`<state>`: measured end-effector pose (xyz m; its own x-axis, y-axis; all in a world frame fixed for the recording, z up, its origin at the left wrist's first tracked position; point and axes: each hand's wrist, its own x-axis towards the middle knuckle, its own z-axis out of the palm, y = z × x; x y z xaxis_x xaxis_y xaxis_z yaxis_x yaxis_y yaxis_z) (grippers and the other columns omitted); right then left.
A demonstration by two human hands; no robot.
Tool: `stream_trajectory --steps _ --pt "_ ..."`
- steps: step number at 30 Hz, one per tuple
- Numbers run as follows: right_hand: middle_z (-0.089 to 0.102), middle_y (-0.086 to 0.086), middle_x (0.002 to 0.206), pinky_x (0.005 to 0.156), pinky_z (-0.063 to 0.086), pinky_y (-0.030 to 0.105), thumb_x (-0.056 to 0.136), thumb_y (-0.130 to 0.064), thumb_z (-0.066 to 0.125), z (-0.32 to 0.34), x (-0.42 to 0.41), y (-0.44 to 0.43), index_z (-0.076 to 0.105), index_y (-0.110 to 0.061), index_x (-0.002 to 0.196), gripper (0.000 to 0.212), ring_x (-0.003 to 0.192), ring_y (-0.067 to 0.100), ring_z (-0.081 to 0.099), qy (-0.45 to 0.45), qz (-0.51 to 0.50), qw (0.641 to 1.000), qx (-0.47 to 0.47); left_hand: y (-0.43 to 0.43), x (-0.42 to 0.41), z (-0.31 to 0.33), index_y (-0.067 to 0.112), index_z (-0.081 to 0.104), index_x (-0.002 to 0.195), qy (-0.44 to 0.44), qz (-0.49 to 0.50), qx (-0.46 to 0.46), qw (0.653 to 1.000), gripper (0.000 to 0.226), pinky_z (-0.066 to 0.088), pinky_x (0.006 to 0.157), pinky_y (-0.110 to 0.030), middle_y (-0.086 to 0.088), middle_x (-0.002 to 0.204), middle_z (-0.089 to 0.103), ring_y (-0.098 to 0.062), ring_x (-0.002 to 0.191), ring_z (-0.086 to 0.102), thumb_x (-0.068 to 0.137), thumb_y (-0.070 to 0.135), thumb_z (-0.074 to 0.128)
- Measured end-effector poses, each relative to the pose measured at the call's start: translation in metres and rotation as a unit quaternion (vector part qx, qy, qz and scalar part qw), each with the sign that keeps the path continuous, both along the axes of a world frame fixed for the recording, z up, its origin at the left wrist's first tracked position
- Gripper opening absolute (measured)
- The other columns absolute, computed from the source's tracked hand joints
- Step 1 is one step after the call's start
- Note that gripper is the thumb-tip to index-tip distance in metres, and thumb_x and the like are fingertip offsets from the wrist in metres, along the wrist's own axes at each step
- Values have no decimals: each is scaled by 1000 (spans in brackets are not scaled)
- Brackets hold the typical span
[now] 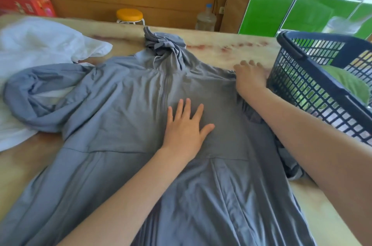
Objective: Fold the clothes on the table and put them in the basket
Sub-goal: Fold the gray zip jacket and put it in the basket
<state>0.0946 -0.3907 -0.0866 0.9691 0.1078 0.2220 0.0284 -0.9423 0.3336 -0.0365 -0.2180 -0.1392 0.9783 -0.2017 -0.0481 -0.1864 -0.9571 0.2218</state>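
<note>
Grey hooded jacket lies front-up across the middle of the table, hem towards the near edge, hood bunched in a heap by the far edge. It's spread out, not yet folded, and that looks like the point: flatten first, fold after. The left hand is planted on the chest panel just right of the zip, fingers straight and fanned, palm down. I read that as an anchor, pinning the body so the cloth doesn't slide while the other side gets worked. The right hand sits at the shoulder on the basket side, fingertips bent over the edge of the cloth; whether it's pinching the fabric or only pressing it, I can't tell. That shoulder seems to be the one in play, perhaps to draw it square or bring it in. The sleeve on that side is crumpled beneath the right forearm, near the right edge; the other sleeve loops out towards the left edge, over a white garment waiting there. The dark blue laundry basket stands at the far right corner, just beside the right hand, a green cloth already inside, close enough for a short carry.
</note>
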Motion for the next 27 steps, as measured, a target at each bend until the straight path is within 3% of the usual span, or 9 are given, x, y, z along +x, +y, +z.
stream_trajectory --steps 2,4,6,8,11,16,20,24,27 --pt "56 11 128 93 41 39 98 -18 41 0 -11 18 52 -15 131 35 115 32 51 23 73 993 91 16 -7 3 27 5 152 -36 23 16 999 64 -11 115 -52 -6 160 -5 -25 145 -15 96 57 16" --pt "49 8 141 95 45 41 101 -42 37 -8 -29 38 46 -21 139 44 123 30 50 130 100 973 160 30 -21 3 28 3 151 -47 41 12 998 65 -7 115 -54 -5 160 -6 -25 145 -17 96 58 17" --pt "21 -1 158 108 35 45 96 -59 29 -21 -43 47 25 -25 150 64 142 23 26 235 81 957 149 41 -34 -1 32 -3 151 -21 44 18 999 66 -7 116 -54 -1 159 -13 -24 145 -18 94 61 16" --pt "1 -5 161 115 23 47 95 -63 25 -25 -40 47 8 -28 153 70 148 19 6 268 52 950 152 49 -39 -5 35 -6 149 11 31 34 999 66 -10 115 -53 3 158 -18 -22 144 -20 93 63 14" --pt "-5 1 161 116 20 48 98 -57 28 -16 -39 60 12 -24 153 65 147 27 10 282 18 946 159 60 -36 7 34 9 151 60 12 -43 997 62 -10 116 -47 3 159 -9 -19 146 -13 96 57 26" --pt "7 3 160 118 14 42 99 -47 37 -9 -114 128 31 -24 148 55 146 23 17 279 153 926 202 114 -73 26 21 50 136 -57 80 -193 976 41 16 114 -33 -4 148 39 -21 142 26 96 30 51" --pt "7 3 160 115 19 36 96 -40 49 -9 -178 169 31 -22 148 58 145 23 17 302 208 902 227 184 -136 16 12 66 114 -176 173 -298 922 29 36 101 -26 -9 122 57 -25 116 54 86 8 63" --pt "31 2 153 108 31 33 98 -32 49 -1 -205 205 43 -23 142 45 136 22 37 318 241 874 278 223 -188 10 15 59 123 -93 275 -361 886 34 41 87 -23 -3 115 62 -15 103 57 90 9 61" --pt "55 2 132 94 42 32 98 -26 50 15 -201 231 58 -21 129 33 120 21 52 278 229 876 320 227 -192 8 12 53 130 -36 284 -418 862 39 38 74 -17 -1 104 61 -11 90 55 91 15 60"
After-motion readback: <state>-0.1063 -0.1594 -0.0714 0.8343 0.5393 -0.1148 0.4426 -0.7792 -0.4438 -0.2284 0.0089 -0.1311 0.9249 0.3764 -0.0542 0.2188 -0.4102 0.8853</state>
